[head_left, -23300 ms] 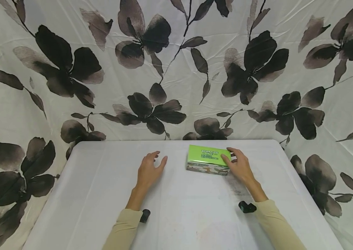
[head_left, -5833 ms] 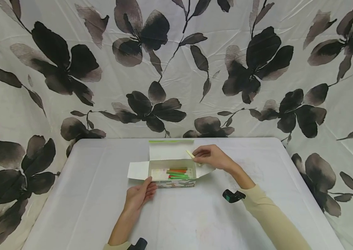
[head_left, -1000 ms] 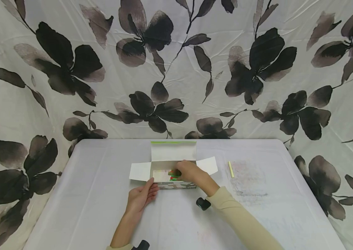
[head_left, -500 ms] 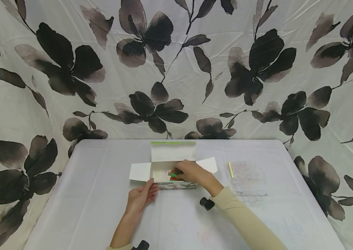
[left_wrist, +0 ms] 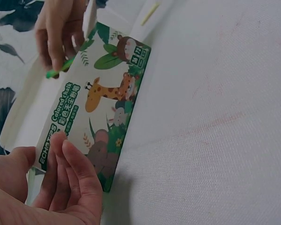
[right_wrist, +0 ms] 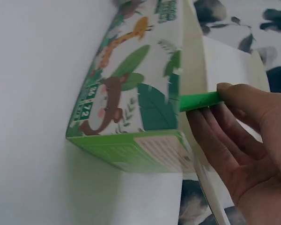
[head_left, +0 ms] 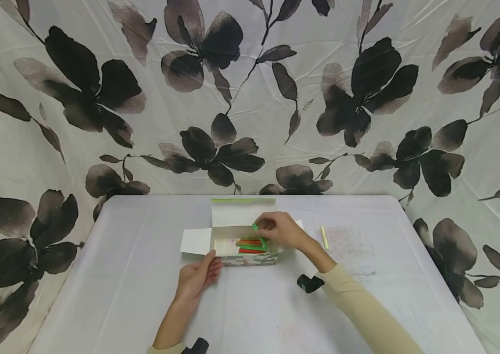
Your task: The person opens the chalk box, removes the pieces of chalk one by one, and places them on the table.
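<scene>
Near frame centre, over the box (head_left: 250,260) gripped by the left hand (head_left: 196,279), the green chalk (right_wrist: 200,100) is pinched by the right hand (head_left: 281,229); presumably light, stiff, brittle, it is best held gently mid-length.

Box (left_wrist: 105,96) front, left wrist view, left to lower left: brand starting "ECHO", "Colored chalk", Chinese characters | upper middle: "36", "72" | right wrist view, left: "36", "72" | green end (right_wrist: 124,152), lower middle: small print, illegible
</scene>
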Action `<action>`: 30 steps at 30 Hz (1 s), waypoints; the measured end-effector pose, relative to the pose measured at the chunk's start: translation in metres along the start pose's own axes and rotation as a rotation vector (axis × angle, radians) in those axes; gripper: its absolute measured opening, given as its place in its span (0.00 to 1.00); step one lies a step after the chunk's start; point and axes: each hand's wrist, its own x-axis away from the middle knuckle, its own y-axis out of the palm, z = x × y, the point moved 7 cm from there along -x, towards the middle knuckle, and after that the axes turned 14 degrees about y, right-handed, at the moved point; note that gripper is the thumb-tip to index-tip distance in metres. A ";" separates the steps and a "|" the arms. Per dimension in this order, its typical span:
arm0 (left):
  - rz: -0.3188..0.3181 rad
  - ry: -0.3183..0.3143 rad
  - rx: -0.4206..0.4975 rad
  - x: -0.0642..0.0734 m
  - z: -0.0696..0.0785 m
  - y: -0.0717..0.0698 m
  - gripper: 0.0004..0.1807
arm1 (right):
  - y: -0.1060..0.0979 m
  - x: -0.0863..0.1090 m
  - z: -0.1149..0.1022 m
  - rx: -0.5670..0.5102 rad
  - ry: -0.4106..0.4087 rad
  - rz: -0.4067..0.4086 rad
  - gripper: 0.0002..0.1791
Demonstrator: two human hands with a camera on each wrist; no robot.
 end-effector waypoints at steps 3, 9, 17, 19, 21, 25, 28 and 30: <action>-0.003 -0.003 0.003 0.000 0.000 0.000 0.28 | -0.013 0.003 0.006 -0.085 0.071 0.018 0.11; -0.010 -0.001 0.007 -0.001 0.000 -0.001 0.28 | -0.035 0.009 0.023 -0.202 0.174 0.035 0.16; -0.009 -0.005 0.015 -0.002 -0.001 -0.001 0.28 | -0.062 0.024 0.044 -0.374 0.298 0.015 0.22; -0.008 -0.004 0.016 -0.002 -0.001 -0.001 0.28 | -0.069 0.028 0.052 -0.410 0.324 0.020 0.23; -0.008 -0.003 0.013 -0.002 -0.001 -0.001 0.28 | -0.076 0.032 0.059 -0.435 0.345 0.033 0.23; -0.004 -0.003 0.012 -0.003 -0.002 -0.001 0.28 | -0.088 0.041 0.075 -0.467 0.374 0.065 0.24; 0.001 -0.006 0.016 -0.003 -0.002 -0.001 0.28 | -0.093 0.048 0.088 -0.466 0.383 0.083 0.26; 0.002 -0.007 0.019 -0.004 -0.003 -0.002 0.28 | -0.095 0.053 0.096 -0.473 0.391 0.095 0.27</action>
